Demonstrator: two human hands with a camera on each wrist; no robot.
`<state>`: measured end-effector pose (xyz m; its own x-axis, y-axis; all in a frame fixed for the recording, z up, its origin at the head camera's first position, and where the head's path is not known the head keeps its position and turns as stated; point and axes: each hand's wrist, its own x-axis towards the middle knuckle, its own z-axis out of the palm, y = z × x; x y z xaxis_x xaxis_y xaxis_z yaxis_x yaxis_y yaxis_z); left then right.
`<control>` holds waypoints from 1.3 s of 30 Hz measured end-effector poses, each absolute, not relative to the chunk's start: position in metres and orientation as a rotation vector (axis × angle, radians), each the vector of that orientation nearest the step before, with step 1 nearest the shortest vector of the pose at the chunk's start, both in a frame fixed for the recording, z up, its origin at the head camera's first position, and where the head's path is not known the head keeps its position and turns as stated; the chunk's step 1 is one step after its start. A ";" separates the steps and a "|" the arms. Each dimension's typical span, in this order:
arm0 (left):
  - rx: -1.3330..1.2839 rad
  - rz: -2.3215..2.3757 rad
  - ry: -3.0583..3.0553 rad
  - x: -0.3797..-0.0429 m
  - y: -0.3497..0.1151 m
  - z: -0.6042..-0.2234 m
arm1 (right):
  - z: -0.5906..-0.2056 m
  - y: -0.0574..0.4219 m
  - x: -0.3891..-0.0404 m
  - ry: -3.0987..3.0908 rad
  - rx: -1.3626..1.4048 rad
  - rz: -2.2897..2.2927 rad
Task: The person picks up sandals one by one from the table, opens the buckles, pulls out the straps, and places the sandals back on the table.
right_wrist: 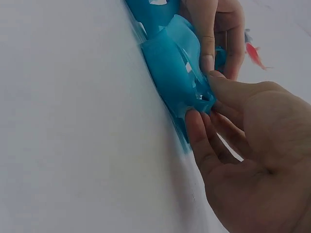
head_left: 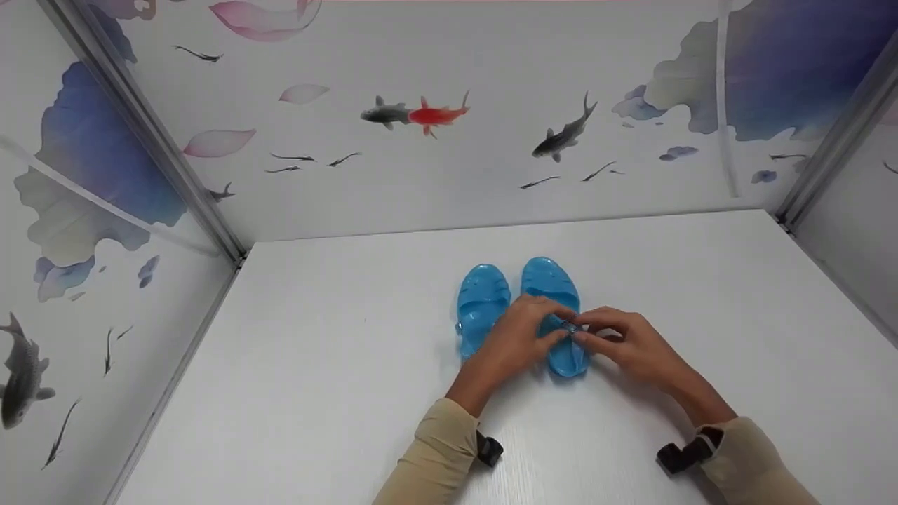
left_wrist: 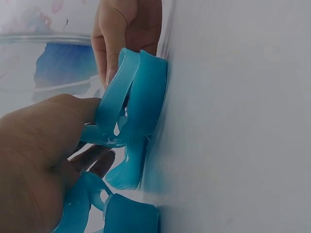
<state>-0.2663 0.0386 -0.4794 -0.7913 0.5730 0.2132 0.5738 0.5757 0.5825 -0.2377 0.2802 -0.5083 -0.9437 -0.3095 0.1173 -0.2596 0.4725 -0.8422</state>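
Lengthwise, the right blue sandal [head_left: 551, 282] faces the back wall [head_left: 449, 182], left grip [head_left: 518, 334] and right grip [head_left: 635, 348] pinching its strap [left_wrist: 115, 90].

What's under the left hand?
In the head view, the left shoe and right shoe peek out from beneath the left hand. The parts it covers there can't be seen.

Left grip [left_wrist: 41, 155] apparently pinching strap [left_wrist: 99, 137] on blue sandal [left_wrist: 148, 92]; right grip [left_wrist: 133, 26] behind; second sandal [left_wrist: 131, 214] beside.
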 end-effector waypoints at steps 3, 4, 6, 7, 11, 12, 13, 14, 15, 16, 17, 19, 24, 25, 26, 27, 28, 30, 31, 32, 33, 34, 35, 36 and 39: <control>-1.016 -1.073 -2.776 -0.268 0.038 -0.480 | -0.509 0.281 -0.237 2.639 -0.529 -1.503; -1.008 -1.085 -2.779 -0.269 0.038 -0.480 | -0.510 0.281 -0.237 2.635 -0.534 -1.502; -0.977 -1.106 -2.793 -0.269 0.038 -0.480 | -0.510 0.282 -0.238 2.621 -0.539 -1.511; -0.957 -1.115 -2.802 -0.268 0.039 -0.481 | -0.510 0.282 -0.238 2.617 -0.537 -1.510; -0.869 -1.148 -2.845 -0.266 0.041 -0.480 | -0.510 0.280 -0.237 2.594 -0.500 -1.494; -0.853 -1.150 -2.854 -0.266 0.041 -0.480 | -0.510 0.280 -0.236 2.586 -0.487 -1.491; -0.839 -1.147 -2.861 -0.265 0.041 -0.480 | -0.509 0.279 -0.236 2.583 -0.478 -1.489; -0.830 -1.144 -2.867 -0.265 0.042 -0.480 | -0.509 0.278 -0.235 2.585 -0.470 -1.485; -0.828 -1.137 -2.869 -0.265 0.042 -0.480 | -0.509 0.277 -0.234 2.587 -0.461 -1.485; -0.827 -1.132 -2.870 -0.265 0.042 -0.480 | -0.509 0.276 -0.234 2.590 -0.453 -1.489; -0.826 -1.129 -2.870 -0.265 0.043 -0.480 | -0.509 0.275 -0.234 2.596 -0.444 -1.491; -0.825 -1.126 -2.868 -0.265 0.043 -0.481 | -0.509 0.273 -0.233 2.617 -0.423 -1.492; -0.836 -1.145 -2.859 -0.266 0.042 -0.482 | -0.509 0.271 -0.232 2.637 -0.386 -1.506; -0.840 -1.152 -2.855 -0.266 0.041 -0.483 | -0.509 0.271 -0.232 2.637 -0.390 -1.511; -0.845 -1.160 -2.852 -0.266 0.041 -0.483 | -0.509 0.270 -0.232 2.634 -0.395 -1.519; -0.850 -1.167 -2.850 -0.266 0.041 -0.483 | -0.509 0.270 -0.232 2.629 -0.401 -1.528; -0.854 -1.170 -2.848 -0.266 0.040 -0.484 | -0.509 0.270 -0.232 2.624 -0.406 -1.538; -0.854 -1.177 -2.848 -0.267 0.040 -0.484 | -0.510 0.270 -0.232 2.622 -0.419 -1.542; -0.858 -1.177 -2.848 -0.267 0.040 -0.484 | -0.510 0.271 -0.233 2.620 -0.421 -1.547; -0.861 -1.175 -2.849 -0.267 0.040 -0.484 | -0.510 0.271 -0.233 2.618 -0.418 -1.549; -0.865 -1.169 -2.849 -0.267 0.040 -0.484 | -0.511 0.271 -0.233 2.621 -0.413 -1.547; -0.868 -1.166 -2.850 -0.267 0.040 -0.484 | -0.511 0.271 -0.234 2.623 -0.409 -1.544; -0.871 -1.160 -2.851 -0.267 0.040 -0.483 | -0.511 0.271 -0.234 2.625 -0.406 -1.541; -0.875 -1.150 -2.853 -0.267 0.041 -0.483 | -0.512 0.271 -0.234 2.627 -0.403 -1.540; -0.880 -1.124 -2.860 -0.267 0.042 -0.483 | -0.513 0.271 -0.234 2.635 -0.395 -1.530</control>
